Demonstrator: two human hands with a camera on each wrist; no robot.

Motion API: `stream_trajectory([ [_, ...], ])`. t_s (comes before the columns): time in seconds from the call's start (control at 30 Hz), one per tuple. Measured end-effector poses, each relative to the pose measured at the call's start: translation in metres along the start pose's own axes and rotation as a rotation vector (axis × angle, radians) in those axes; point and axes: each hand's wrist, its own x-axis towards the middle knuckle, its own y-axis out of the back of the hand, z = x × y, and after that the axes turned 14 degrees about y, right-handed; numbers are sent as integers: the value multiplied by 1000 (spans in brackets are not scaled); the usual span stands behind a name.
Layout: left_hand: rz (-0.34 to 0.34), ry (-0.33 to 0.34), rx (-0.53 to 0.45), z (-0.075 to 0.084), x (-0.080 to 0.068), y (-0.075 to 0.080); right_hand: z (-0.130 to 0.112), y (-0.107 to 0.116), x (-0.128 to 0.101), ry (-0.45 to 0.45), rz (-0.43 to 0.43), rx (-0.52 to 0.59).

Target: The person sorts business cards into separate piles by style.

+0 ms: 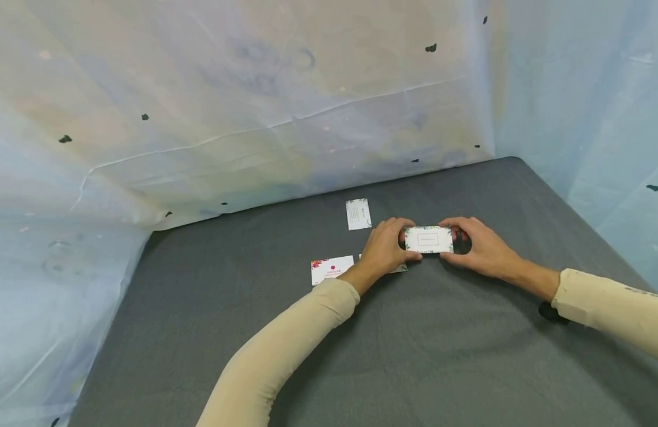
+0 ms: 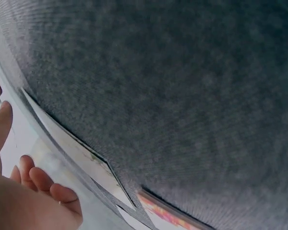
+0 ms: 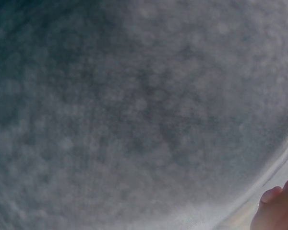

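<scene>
From the head view, the left hand [image 1: 385, 246] and right hand [image 1: 478, 246] each pinch one end of a white card [image 1: 428, 239], held just above the grey bench [image 1: 414, 356]. Three more cards lie there: one upright [image 1: 358, 214], one red-marked [image 1: 331, 269], and one half hidden under the left wrist [image 1: 399, 269]. The sorting looks early, I judge.

The left wrist view shows curled fingers [image 2: 38, 184] and card edges [image 2: 86, 158].

The right wrist view shows only blurred cloth and one fingertip [image 3: 278, 208].
</scene>
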Motion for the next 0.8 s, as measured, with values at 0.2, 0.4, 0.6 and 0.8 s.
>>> stream_trajectory([
  [0.2,10,-1,11,-4,-1,4,-2,-2,5,27,4,-7],
  [0.4,18,6,22,-14,-6,10,-6,-3,12,62,-17,8],
  [0.6,9,-11,35,-22,-13,18,-12,-8,18,81,-27,27],
  [0.8,9,0,50,-37,-19,24,-20,-15,29,98,-53,67],
])
